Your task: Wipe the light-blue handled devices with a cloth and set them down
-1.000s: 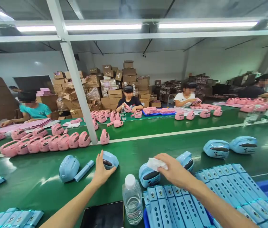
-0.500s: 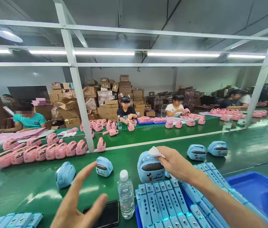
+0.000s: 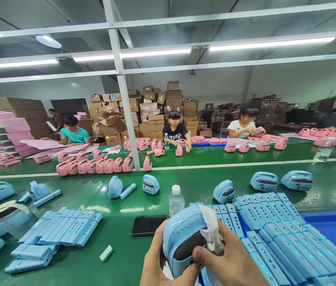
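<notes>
A light blue rounded case [image 3: 182,234] with a dark oval window is held up close at the bottom centre, between both hands. My left hand [image 3: 158,260] wraps round its left side and underside, thumb on the lower front. Fingers of my right hand [image 3: 230,254] close on the right side of the case, with a crumpled white cloth [image 3: 211,226] pinched against it. The thumb of that hand lies over the case's front. Behind the case stand a clear water bottle [image 3: 176,200] and a black phone [image 3: 146,225] lying flat.
Rows of blue bars [image 3: 287,234] fill the right; more bars [image 3: 63,226] lie left. A blue tray [image 3: 334,226] sits far right. Blue cases [image 3: 264,181] and a pale green block [image 3: 106,253] rest about. Across the green table [image 3: 203,178], people handle pink cases.
The blue case has been lifted from the table and brought close. My left hand, open before, now grips it too. The cloth has come along in my right hand. The view has shifted.
</notes>
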`<state>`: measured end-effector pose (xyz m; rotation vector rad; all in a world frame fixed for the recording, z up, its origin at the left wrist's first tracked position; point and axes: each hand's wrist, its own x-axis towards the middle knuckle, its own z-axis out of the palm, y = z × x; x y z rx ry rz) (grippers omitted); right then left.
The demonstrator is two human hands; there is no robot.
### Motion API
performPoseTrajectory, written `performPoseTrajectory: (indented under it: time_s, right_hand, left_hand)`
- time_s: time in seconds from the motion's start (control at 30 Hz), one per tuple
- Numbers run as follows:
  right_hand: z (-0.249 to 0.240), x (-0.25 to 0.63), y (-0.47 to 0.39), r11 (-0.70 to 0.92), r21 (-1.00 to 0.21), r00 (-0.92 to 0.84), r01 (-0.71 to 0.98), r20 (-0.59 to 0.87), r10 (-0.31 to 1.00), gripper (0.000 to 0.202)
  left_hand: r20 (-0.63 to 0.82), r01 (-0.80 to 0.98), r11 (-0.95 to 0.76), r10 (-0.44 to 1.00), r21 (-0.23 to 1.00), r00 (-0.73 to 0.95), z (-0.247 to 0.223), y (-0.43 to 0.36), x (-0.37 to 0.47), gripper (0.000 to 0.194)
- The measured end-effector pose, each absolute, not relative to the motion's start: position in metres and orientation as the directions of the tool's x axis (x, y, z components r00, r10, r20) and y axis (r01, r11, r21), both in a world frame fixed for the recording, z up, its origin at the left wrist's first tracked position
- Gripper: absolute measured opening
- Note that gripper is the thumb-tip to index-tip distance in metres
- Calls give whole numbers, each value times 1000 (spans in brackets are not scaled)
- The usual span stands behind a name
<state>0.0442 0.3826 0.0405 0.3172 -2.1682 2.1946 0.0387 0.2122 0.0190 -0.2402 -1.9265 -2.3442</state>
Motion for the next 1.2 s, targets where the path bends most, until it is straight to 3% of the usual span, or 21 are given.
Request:
performPoseTrajectory:
  time_s: [0.1, 0.2, 0.37, 0.43, 0.5, 0.57, 0.67, 0.83, 0.87, 0.93, 1.03, 1.13, 1.2]
  right_hand:
    - [40, 46, 372, -73, -975, -971, -210, 217, -103, 57]
    - [32, 36, 378, -56, -976, -974, -208, 212, -83, 55]
    - [5, 29, 382, -192, -959, -933, -207, 135, 333, 36]
    - [-3, 35, 367, -99, -966, -902, -239, 182, 392, 30]
    - [-7, 42, 350, 110, -925, -860, -363, 378, 342, 22]
    - [-9, 45, 340, 328, -784, -761, -527, 607, 227, 18]
    - [-11, 44, 339, 448, -667, -686, -596, 712, 147, 19]
    - [-12, 49, 342, 399, -604, -688, -690, 719, -101, 23]
    - [-13, 48, 345, 381, -639, -714, -669, 694, -91, 24]
    - [-13, 43, 354, 325, -781, -816, -532, 576, 49, 20]
    - [-11, 35, 367, 134, -945, -931, -297, 318, 181, 40]
    - [-4, 31, 367, 85, -935, -925, -343, 353, 144, 42]
    - [1, 28, 363, 76, -936, -927, -343, 351, 135, 36]
  left_hand:
    - [155, 150, -202, 11, 968, -988, 19, 206, 43, 87]
    - [164, 152, -209, 41, 966, -986, 14, 199, 38, 79]
    - [107, 110, -231, -27, 967, -994, -10, 201, 32, 77]
    - [134, 141, -199, -48, 970, -990, -18, 207, 33, 76]
    - [140, 148, -131, -67, 980, -988, -21, 212, 36, 71]
    - [127, 133, -70, -93, 989, -988, -22, 214, 39, 68]
    - [190, 194, -15, -140, 981, -972, -18, 209, 42, 73]
    - [187, 192, -86, -58, 978, -981, -11, 203, 43, 47]
    - [178, 184, -95, -71, 978, -982, -10, 202, 42, 48]
    - [166, 181, -114, -131, 977, -977, -10, 200, 39, 63]
    - [107, 135, -201, -145, 970, -984, -11, 192, 31, 74]
    - [23, 51, -300, -95, 952, -995, -10, 183, 26, 77]
    - [-128, -100, -418, -39, 903, -991, -4, 179, 25, 73]
